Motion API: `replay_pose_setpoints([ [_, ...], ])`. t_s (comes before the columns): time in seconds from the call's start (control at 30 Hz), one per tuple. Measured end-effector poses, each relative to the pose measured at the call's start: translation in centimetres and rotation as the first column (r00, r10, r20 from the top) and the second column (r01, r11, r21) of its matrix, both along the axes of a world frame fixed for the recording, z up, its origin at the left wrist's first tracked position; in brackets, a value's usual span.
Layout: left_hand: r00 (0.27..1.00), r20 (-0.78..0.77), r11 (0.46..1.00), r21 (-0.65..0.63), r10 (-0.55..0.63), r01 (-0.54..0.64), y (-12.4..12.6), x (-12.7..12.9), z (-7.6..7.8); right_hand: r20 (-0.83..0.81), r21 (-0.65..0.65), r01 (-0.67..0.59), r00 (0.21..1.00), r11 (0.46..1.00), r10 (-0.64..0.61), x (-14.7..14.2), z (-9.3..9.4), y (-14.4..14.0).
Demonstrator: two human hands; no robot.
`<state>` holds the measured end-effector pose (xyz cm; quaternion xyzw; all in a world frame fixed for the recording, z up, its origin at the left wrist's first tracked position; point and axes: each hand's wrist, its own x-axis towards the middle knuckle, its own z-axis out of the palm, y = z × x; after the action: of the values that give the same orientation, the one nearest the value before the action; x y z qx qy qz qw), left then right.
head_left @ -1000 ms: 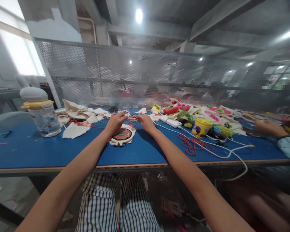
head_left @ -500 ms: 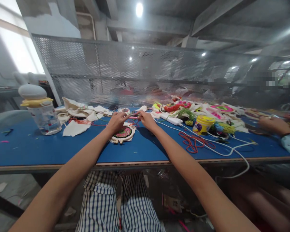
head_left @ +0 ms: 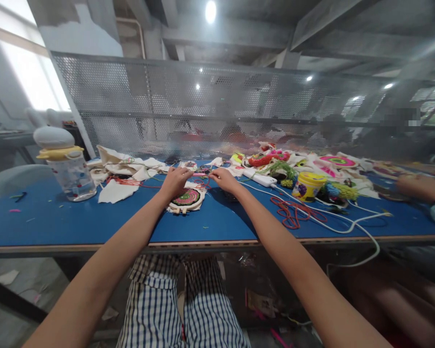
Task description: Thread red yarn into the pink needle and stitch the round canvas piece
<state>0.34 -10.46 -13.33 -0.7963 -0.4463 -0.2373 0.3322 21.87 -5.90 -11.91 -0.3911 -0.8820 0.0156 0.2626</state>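
Co-worker's hand (head_left: 418, 186) cut off at right edge, beyond yellow tub (head_left: 307, 186); what the left hand (head_left: 174, 180) and right hand (head_left: 223, 179) pinch too small to tell.

Single head-worn view, no second camera to overlap with. Looks forward and slightly down from the seated person's eye level, across the blue surface (head_left: 76, 224) toward the mesh screen (head_left: 217, 111) behind it. Wide, distorted lens: ceiling beams at top, checked lap at bottom. Both forearms run from the lower corners to the hands (head_left: 176, 181) at mid-frame, at arm's length. Surface edge crosses the frame below centre.
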Motion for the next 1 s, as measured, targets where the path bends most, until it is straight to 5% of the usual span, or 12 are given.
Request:
replay_pose_setpoints([
  [0.37,0.994,-0.103,0.998,-0.036,-0.048,0.045,-0.3,0.9,0.3,-0.057,-0.011,0.017,0.998,1.0,-0.017,-0.3,0.4,-1.2],
  [1.0,0.996,-0.048,0.998,0.003,0.07,-0.07,-0.8,1.4,0.2,-0.23,-0.034,0.044,0.972,0.998,-0.051,0.2,0.1,-0.8],
])
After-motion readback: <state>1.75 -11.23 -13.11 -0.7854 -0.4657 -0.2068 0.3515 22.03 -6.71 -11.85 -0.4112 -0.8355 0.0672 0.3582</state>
